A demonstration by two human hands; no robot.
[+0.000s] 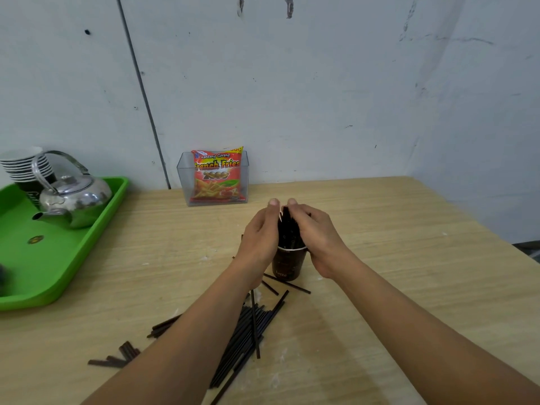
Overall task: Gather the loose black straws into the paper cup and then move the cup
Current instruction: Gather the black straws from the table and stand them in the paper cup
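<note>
Straws (287, 229) stand bunched upright in one paper cup (287, 266) mid-tabletop (409, 258), left hand (260, 235) and right hand (317, 232) cupped closed around them. Loose straws (248, 331), too many to count, lie flat nearer the person, mostly pointing away.

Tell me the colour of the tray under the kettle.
Bright green tray, seen in the head view.

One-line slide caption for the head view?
Both hands bunch black straws into paper cup.

Scuffed pale wall (321, 83) behind light wooden table (409, 258).
</note>
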